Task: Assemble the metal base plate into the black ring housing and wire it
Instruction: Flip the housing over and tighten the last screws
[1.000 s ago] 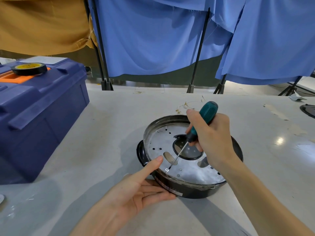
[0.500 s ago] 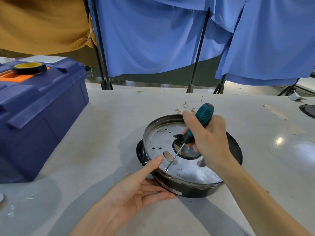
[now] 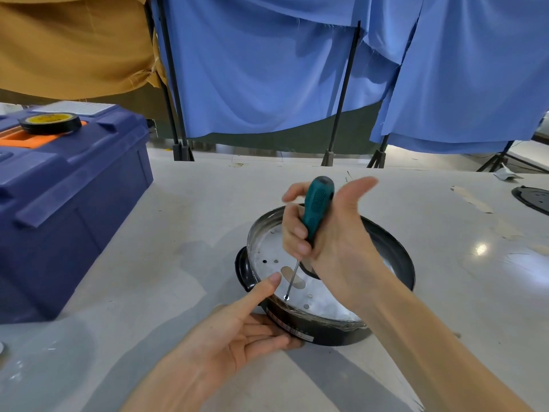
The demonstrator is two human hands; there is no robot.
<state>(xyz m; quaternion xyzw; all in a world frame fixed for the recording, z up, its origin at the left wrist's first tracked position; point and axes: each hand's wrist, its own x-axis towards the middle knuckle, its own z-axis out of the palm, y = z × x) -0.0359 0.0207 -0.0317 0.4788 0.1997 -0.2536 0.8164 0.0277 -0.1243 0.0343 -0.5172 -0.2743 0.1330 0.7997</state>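
Presently the metal plate point(image 3: 323, 304) sits inside the black ring housing point(image 3: 326, 334), which lies flat on the table point(image 3: 184, 221) directly in front of me. My right hand point(image 3: 335, 242) has the screwdriver point(image 3: 318, 203). The lower fingers are wrapped round the teal handle, while the thumb and forefinger stand off it, spread. My left hand point(image 3: 234, 337) grasps nothing. Its fingers lie straight along the housing's near wall, and the thumb point(image 3: 263, 291) reaches up to the rim, bracing it.

The relation that matters is the tool's long axis. It slopes from the handle, high and on the far side, down and toward me to the tip. The tip rests on the plate close to its near edge, at one of the small holes. I cannot tell whether a screw head sits under it. The tip lies below the right fingers and just beside the left thumb, so the left hand is nearer the fastening point.

I judge that the next turn needs the shaft square to the plate, or the tip may skid toward the thumb.

A blue toolbox point(image 3: 71, 209) stands well apart on the left, with a roll of tape point(image 3: 50, 124) on top of it.
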